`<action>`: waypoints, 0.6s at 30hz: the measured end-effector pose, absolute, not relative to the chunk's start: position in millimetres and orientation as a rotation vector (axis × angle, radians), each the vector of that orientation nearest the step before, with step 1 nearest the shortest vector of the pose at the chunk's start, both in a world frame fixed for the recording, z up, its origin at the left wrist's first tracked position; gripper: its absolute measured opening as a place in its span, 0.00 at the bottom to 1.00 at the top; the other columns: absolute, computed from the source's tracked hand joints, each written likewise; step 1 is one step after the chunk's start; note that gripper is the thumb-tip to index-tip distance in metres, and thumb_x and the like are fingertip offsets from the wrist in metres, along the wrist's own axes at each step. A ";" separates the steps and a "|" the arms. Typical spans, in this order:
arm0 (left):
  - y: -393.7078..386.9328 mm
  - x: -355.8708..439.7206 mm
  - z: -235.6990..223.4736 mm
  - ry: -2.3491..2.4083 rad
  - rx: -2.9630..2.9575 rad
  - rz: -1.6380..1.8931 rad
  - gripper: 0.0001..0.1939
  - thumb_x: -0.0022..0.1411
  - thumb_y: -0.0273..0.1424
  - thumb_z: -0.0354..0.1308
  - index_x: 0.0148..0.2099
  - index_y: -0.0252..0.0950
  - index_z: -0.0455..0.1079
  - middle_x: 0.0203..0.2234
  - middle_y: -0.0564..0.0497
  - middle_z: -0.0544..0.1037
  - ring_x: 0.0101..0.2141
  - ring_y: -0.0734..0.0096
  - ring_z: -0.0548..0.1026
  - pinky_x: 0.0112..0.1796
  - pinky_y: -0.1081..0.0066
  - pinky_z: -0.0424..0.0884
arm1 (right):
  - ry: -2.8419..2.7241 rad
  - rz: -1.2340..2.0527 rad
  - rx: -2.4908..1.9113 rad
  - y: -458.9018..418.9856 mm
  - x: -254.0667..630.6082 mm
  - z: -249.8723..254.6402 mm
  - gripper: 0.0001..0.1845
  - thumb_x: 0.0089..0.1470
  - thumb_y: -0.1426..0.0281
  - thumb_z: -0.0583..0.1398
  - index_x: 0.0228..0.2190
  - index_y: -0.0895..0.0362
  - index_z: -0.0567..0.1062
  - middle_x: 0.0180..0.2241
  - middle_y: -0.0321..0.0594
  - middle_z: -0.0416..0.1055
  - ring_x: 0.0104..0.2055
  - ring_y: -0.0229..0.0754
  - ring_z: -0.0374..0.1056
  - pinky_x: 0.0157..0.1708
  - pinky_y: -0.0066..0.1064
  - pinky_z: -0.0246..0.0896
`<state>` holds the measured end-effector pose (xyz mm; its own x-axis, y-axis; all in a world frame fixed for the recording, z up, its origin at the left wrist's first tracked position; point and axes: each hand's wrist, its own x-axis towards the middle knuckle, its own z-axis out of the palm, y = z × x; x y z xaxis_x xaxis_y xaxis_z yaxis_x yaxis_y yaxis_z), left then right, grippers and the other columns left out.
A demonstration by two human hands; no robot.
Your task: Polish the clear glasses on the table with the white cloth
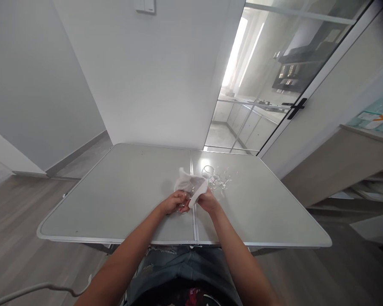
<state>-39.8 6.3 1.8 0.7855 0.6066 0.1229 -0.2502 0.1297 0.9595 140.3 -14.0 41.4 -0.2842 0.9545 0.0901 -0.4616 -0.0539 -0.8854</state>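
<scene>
My left hand (175, 201) is closed around the stem of a clear wine glass (182, 211), whose round foot shows just below the fingers. A white cloth (184, 180) is draped around the bowl of this glass and hides much of it. My right hand (210, 200) is closed on the cloth at its right side, against the glass; its fingertips are mostly hidden. Past the right hand, several clear stemmed glasses (208, 171) are grouped on the table. Their outlines overlap, so I cannot tell each one apart.
The light grey folding table (130, 187) has a metal rim and a centre seam under my hands. Behind it rise a white wall (159, 80) and a glass-paned door (252, 85) with a black handle. A shelf (364, 144) with packed bottles stands at right.
</scene>
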 end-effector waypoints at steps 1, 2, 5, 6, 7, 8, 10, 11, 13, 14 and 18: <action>5.9 -40.8 0.0 0.336 1.315 0.615 0.30 0.59 0.58 0.56 0.25 0.34 0.66 0.12 0.51 0.65 0.14 0.76 0.59 0.18 0.71 0.56 | -1.080 1.642 -0.644 -13.0 140.4 42.6 0.33 0.29 0.61 0.76 0.40 0.52 0.73 0.29 0.35 0.72 0.31 0.44 0.70 0.25 0.32 0.66; 5.4 -41.6 -1.9 0.356 1.352 0.610 0.30 0.60 0.57 0.55 0.25 0.34 0.67 0.12 0.51 0.65 0.14 0.76 0.59 0.17 0.70 0.56 | -1.114 1.677 -0.615 -12.5 139.9 44.6 0.36 0.26 0.62 0.77 0.40 0.52 0.73 0.30 0.36 0.72 0.32 0.45 0.71 0.25 0.32 0.67; 4.9 -42.1 -6.2 0.453 1.511 0.698 0.29 0.63 0.55 0.51 0.25 0.35 0.68 0.12 0.51 0.65 0.14 0.75 0.60 0.18 0.68 0.60 | -1.184 1.687 -0.555 -11.8 135.0 54.9 0.40 0.22 0.64 0.77 0.41 0.52 0.72 0.32 0.37 0.73 0.33 0.45 0.71 0.26 0.34 0.69; 5.3 -41.6 -7.0 0.485 1.551 0.745 0.27 0.64 0.53 0.51 0.25 0.35 0.68 0.13 0.51 0.65 0.15 0.74 0.61 0.19 0.67 0.62 | -1.188 1.657 -0.560 -11.5 132.2 58.9 0.39 0.24 0.64 0.77 0.42 0.52 0.72 0.32 0.37 0.73 0.33 0.45 0.71 0.28 0.34 0.69; 6.1 -40.9 -7.5 0.527 1.587 0.798 0.26 0.65 0.51 0.50 0.25 0.36 0.68 0.13 0.51 0.65 0.16 0.73 0.63 0.20 0.67 0.63 | -1.184 1.607 -0.586 -11.2 128.8 62.5 0.36 0.27 0.63 0.76 0.42 0.53 0.72 0.33 0.37 0.73 0.34 0.45 0.71 0.30 0.33 0.69; 7.1 -40.1 -7.7 0.575 1.620 0.848 0.24 0.66 0.48 0.50 0.25 0.36 0.68 0.13 0.51 0.65 0.17 0.72 0.64 0.21 0.66 0.64 | -1.178 1.531 -0.638 -11.0 124.8 65.8 0.33 0.30 0.63 0.75 0.41 0.53 0.73 0.34 0.38 0.74 0.35 0.44 0.71 0.31 0.33 0.69; 9.5 -38.9 -8.1 0.672 1.684 0.929 0.22 0.66 0.43 0.49 0.24 0.37 0.67 0.14 0.51 0.67 0.18 0.72 0.65 0.22 0.67 0.64 | -1.168 1.301 -0.825 -11.8 115.3 70.8 0.28 0.36 0.64 0.73 0.40 0.54 0.73 0.34 0.37 0.74 0.35 0.43 0.70 0.34 0.33 0.68; 10.7 -38.6 -8.6 0.714 1.718 0.959 0.21 0.66 0.40 0.48 0.23 0.37 0.67 0.15 0.50 0.67 0.19 0.72 0.65 0.23 0.67 0.63 | -1.167 1.150 -0.945 -13.1 110.2 72.6 0.25 0.38 0.64 0.72 0.40 0.54 0.73 0.34 0.37 0.74 0.34 0.43 0.69 0.34 0.33 0.67; 12.4 -38.6 -10.8 0.775 1.795 0.997 0.20 0.65 0.36 0.48 0.22 0.37 0.66 0.16 0.50 0.69 0.20 0.71 0.65 0.24 0.67 0.63 | -1.194 0.824 -1.161 -17.7 100.8 76.3 0.21 0.41 0.65 0.70 0.39 0.53 0.73 0.33 0.37 0.73 0.34 0.43 0.68 0.35 0.33 0.65; 12.9 -38.9 -12.3 0.806 1.839 1.023 0.19 0.64 0.35 0.49 0.22 0.37 0.67 0.17 0.50 0.69 0.20 0.71 0.66 0.25 0.67 0.63 | -1.240 0.678 -1.232 -20.4 97.4 78.9 0.19 0.43 0.67 0.68 0.39 0.53 0.73 0.34 0.37 0.73 0.35 0.44 0.67 0.36 0.34 0.64; 13.6 -40.9 -16.8 0.887 1.961 1.152 0.15 0.61 0.34 0.52 0.23 0.37 0.68 0.19 0.49 0.72 0.22 0.67 0.68 0.27 0.65 0.65 | -1.623 0.427 -1.253 -27.0 100.8 97.6 0.19 0.41 0.72 0.65 0.39 0.52 0.74 0.39 0.41 0.71 0.37 0.45 0.66 0.39 0.35 0.62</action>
